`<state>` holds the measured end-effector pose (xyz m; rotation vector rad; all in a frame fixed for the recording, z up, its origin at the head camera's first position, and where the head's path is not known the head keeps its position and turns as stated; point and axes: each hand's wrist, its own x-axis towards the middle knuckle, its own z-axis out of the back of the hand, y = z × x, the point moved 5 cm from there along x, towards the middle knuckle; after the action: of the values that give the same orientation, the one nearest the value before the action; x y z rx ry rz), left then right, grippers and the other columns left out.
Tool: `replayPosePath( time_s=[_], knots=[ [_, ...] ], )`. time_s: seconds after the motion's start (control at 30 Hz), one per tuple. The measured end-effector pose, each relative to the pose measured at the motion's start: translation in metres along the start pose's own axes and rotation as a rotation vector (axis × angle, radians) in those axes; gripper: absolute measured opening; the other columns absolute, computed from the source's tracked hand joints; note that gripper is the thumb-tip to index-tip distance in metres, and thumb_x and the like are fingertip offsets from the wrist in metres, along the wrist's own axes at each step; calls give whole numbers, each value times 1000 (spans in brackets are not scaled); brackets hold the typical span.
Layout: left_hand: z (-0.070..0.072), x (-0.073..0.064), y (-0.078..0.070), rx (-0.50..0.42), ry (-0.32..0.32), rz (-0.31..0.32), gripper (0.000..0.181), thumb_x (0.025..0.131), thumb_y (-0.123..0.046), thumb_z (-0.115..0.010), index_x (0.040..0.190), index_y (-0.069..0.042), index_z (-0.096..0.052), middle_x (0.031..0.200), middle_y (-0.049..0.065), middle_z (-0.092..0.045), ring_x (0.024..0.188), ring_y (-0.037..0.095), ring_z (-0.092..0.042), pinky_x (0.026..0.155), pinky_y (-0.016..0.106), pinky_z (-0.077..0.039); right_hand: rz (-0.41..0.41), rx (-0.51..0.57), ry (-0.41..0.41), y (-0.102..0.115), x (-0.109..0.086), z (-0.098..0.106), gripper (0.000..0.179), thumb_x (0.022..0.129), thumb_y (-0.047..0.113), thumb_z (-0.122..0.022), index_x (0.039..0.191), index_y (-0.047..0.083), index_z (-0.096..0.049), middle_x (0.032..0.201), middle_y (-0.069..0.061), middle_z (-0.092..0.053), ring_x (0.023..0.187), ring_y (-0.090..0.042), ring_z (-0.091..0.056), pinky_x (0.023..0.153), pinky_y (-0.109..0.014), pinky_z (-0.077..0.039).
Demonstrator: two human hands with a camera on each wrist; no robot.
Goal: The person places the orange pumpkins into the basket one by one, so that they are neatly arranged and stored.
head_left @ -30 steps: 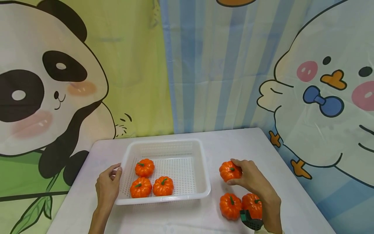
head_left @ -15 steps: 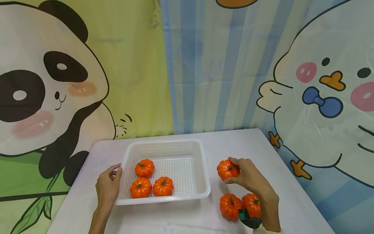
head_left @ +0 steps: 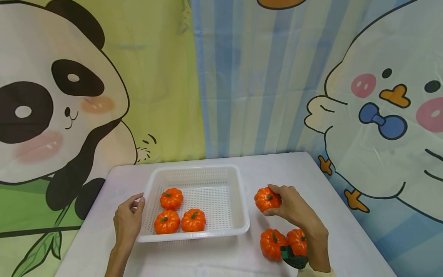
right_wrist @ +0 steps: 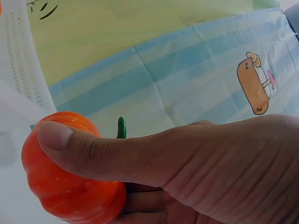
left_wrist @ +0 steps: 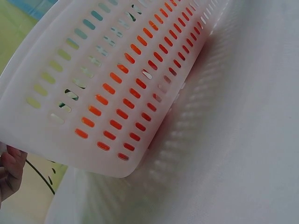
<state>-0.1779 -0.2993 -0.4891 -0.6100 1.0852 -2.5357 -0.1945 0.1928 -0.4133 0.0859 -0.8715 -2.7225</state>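
The left hand [head_left: 128, 221] touches the basket [head_left: 218, 204] (pinching it or not, I cannot tell), while the right hand [head_left: 294, 207] pinches a pumpkin [head_left: 265, 199] nearby.

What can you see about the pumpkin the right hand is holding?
The pumpkin is round, ribbed and shiny orange, with a short green stem pointing up. It looks like plastic. The right hand grips it from the side between thumb and fingers. It is outside the white basket, to its right, and seems lifted off the table.
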Motion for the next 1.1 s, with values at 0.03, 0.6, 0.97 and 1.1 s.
replayPosePath(
  time_s=[0.03, 0.6, 0.97, 1.1],
  knots=[
    [0, 0, 0, -1, 0, 0, 36, 110, -21, -64, 138, 0, -73, 102, 27, -79, 69, 25, -63, 60, 25, -49, -4, -1, 1, 1, 0, 0, 77, 80, 22, -99, 145, -3, -67, 117, -9, -79, 97, -17, -67, 94, -44, -64],
    [-1, 1, 1, 3, 11, -1, 36, 110, -20, -64, 138, 0, -72, 103, 27, -79, 68, 24, -61, 58, 24, -48, -47, -14, 13, 16, 1, -3, 81, 80, 27, -99, 149, 2, -65, 123, -10, -76, 107, -23, -62, 98, -47, -63],
    [0, 2, 1, 3, 2, -3, 35, 110, -19, -65, 138, 1, -72, 102, 28, -79, 69, 24, -61, 59, 25, -46, -12, -22, 18, 27, 2, -3, 81, 81, 25, -98, 150, 1, -63, 124, -11, -75, 106, -24, -61, 97, -45, -62],
    [0, 2, 1, 7, 1, -13, 35, 110, -20, -66, 137, 1, -73, 101, 27, -78, 69, 22, -60, 60, 24, -44, -2, -18, 26, 30, 6, -6, 81, 81, 23, -98, 150, 1, -64, 125, -10, -76, 104, -21, -63, 98, -44, -63]
  ],
)
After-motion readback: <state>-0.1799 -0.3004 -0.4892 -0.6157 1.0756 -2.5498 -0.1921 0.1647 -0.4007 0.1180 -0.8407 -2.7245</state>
